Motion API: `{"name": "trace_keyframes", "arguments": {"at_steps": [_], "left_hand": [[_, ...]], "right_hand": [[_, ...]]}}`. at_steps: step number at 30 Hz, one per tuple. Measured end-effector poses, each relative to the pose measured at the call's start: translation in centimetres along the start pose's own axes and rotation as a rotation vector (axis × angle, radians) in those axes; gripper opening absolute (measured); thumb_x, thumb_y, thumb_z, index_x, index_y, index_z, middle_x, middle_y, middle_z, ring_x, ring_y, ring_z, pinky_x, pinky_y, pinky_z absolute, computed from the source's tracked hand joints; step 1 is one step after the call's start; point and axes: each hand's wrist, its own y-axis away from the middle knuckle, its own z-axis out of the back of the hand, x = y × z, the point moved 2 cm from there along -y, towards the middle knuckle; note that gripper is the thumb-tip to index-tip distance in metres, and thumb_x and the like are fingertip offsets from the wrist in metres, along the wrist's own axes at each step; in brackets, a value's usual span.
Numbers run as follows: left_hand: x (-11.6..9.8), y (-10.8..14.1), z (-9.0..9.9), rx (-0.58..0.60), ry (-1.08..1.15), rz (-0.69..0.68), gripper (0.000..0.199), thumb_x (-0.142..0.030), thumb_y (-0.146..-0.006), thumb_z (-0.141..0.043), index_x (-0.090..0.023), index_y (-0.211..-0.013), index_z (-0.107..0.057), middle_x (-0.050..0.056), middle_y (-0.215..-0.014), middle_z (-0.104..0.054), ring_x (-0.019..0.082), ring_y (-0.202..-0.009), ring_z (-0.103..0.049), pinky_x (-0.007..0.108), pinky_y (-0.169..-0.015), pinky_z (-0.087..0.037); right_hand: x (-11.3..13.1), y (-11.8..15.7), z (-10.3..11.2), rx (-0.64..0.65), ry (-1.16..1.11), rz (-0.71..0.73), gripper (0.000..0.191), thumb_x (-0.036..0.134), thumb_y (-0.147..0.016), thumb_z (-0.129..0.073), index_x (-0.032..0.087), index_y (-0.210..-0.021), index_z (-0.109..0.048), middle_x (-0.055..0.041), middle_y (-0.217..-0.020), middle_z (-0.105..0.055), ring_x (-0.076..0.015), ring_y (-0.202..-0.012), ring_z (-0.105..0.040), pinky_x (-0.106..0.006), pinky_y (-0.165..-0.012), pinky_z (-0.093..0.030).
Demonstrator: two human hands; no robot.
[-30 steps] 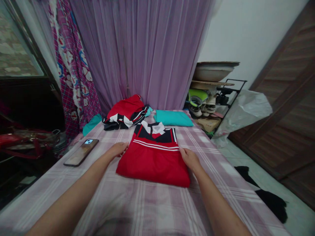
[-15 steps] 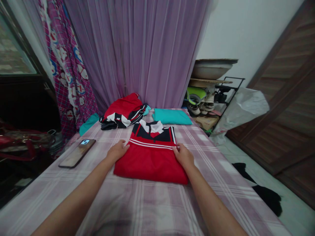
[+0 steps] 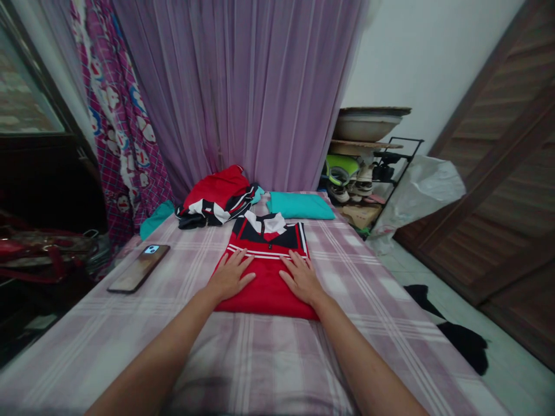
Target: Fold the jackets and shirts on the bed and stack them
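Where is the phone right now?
In the head view the phone lies flat on the plaid bed cover, left of the folded red shirt and beyond the left hand.

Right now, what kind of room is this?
Most likely a bedroom or living space in a home. A checked sheet covers the surface where a folded red shirt lies, a sheer purple curtain hangs behind, and a shoe rack stands by the wall.
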Motion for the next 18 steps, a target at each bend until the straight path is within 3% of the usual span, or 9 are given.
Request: {"name": "trace_keyframes", "arguments": {"at_steps": [5, 9, 11, 14, 18], "left_hand": [[1.4, 2.0, 1.8, -0.021, 0.212, -0.051, 0.058, -0.053, -0.094, -0.044, -0.02, -0.141, -0.051, 0.014, -0.154, -0.043, 0.028, -0.143, -0.039, 0.049, -0.118, -0.032], [3.0, 4.4, 2.6, 0.009, 0.388, -0.032, 0.044, -0.054, -0.092, -0.048, -0.021, -0.119, -0.061, 0.013, -0.145, -0.054, 0.028, -0.138, -0.046, 0.048, -0.114, -0.039], [3.9, 5.4, 3.1, 0.053, 0.415, -0.024, 0.041, -0.055, -0.091, -0.049, -0.021, -0.11, -0.062, 0.013, -0.144, -0.056, 0.028, -0.137, -0.047, 0.047, -0.113, -0.04], [5.3, 6.6, 4.1, 0.145, 0.339, -0.063, 0.049, -0.061, -0.086, -0.055, -0.021, -0.114, -0.064, 0.015, -0.15, -0.05, 0.031, -0.14, -0.043, 0.049, -0.114, -0.037], [6.4, 7.9, 5.4, 0.234, 0.15, -0.16, 0.081, -0.069, -0.072, -0.068, -0.027, -0.14, -0.053, 0.015, -0.158, -0.037, 0.038, -0.145, -0.033, 0.059, -0.115, -0.029]], "right_hand": [[-3.3, 2.9, 0.8, 0.06, -0.176, 0.175, 0.065, 0.055, -0.097, -0.041, 0.02, -0.152, -0.04, -0.013, -0.163, -0.024, -0.0263, -0.151, -0.02, -0.048, -0.122, -0.02], [-6.0, 5.8, 1.2, 0.174, -0.227, 0.28, 0.089, 0.066, -0.084, -0.058, 0.021, -0.156, -0.03, -0.016, -0.164, -0.019, -0.0316, -0.151, -0.018, -0.053, -0.12, -0.023], [-6.7, 6.7, 1.4, 0.199, -0.19, 0.292, 0.099, 0.063, -0.076, -0.069, 0.021, -0.156, -0.03, -0.0176, -0.163, -0.021, -0.0336, -0.15, -0.022, -0.055, -0.118, -0.026], [-6.8, 7.5, 1.6, 0.077, -0.113, 0.329, 0.086, 0.046, -0.076, -0.073, 0.021, -0.152, -0.041, -0.0178, -0.159, -0.032, -0.0326, -0.145, -0.035, -0.052, -0.115, -0.035], [-6.2, 8.2, 1.6, -0.209, -0.032, 0.483, 0.055, 0.028, -0.084, -0.063, 0.021, -0.138, -0.057, -0.0147, -0.145, -0.055, -0.0277, -0.132, -0.053, -0.048, -0.111, -0.042]]}}
